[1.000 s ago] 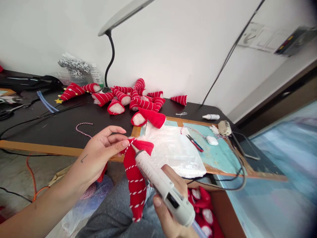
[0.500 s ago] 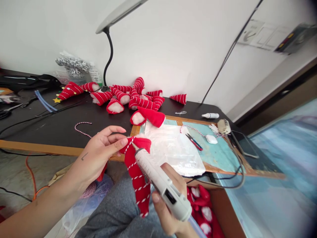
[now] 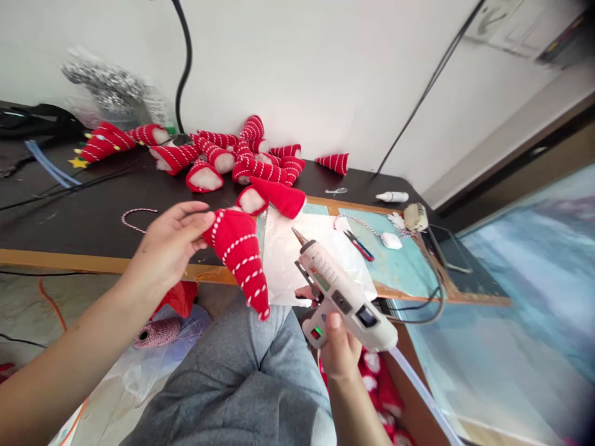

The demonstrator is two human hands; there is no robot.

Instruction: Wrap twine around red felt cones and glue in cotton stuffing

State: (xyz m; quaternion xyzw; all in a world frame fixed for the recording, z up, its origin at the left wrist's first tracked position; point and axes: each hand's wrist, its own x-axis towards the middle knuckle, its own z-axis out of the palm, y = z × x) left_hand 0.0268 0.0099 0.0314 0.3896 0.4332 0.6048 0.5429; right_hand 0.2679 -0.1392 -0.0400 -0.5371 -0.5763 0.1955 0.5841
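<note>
Between the thumb and fingers of my left hand (image 3: 174, 241) is the rim of a red felt cone (image 3: 240, 254), wound with red-and-white twisted cord. The cone hangs with its tip down and to the right, over my lap. My right hand (image 3: 341, 347) grips a white hot glue gun (image 3: 346, 294) by its handle. The gun's nozzle points up and left, apart from the cone, and a clear glue stick (image 3: 421, 384) sticks out of its back. A green light shows by the gun's red switch.
Several cord-wrapped red cones (image 3: 264, 170) lie along the back of the black table. A plain red cone (image 3: 281, 197) rests by a white sheet (image 3: 288, 248). Snips (image 3: 360, 245), a phone (image 3: 449, 248) and a white bottle (image 3: 392, 197) are on the right. Below stands a box (image 3: 409, 353) of red pieces.
The glue gun has moved right and away from the cone's rim, turning so its side shows. My left hand has turned the cone and shifted it up and left.
</note>
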